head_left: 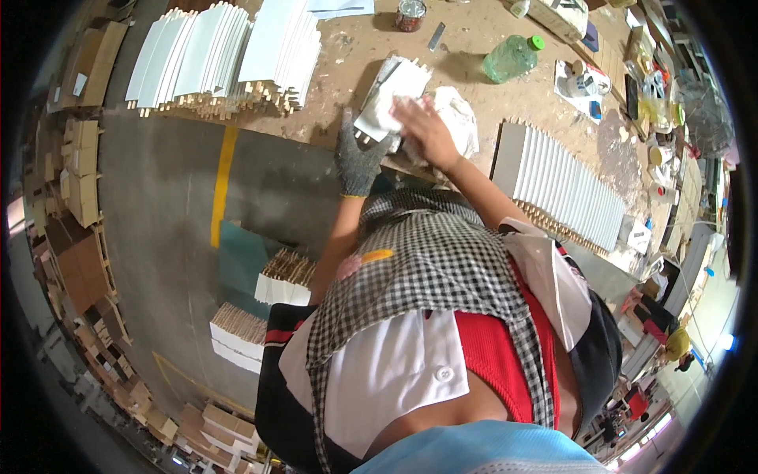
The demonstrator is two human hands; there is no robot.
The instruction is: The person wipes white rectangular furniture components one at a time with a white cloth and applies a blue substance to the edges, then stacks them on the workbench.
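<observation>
A small white panel (366, 125) with wooden dowel pegs at its ends lies near the front edge of the workbench (347, 39). My left hand (358, 162), in a grey knit glove, grips the panel's near end, thumb along its left side. A white cloth (401, 85) is bunched on the panel. My bare right hand (426, 130) presses on that cloth, its fingers slightly blurred. Just right of the panel, a crumpled white rag (458, 118) lies partly behind my right hand.
Pegged white panels (209, 51) are stacked at the back left, with another row (557, 178) on the right. A green-capped bottle (509, 59), a tin can (410, 16) and a metal strip (436, 35) stand or lie beyond my hands. More stacks (239, 336) sit below left.
</observation>
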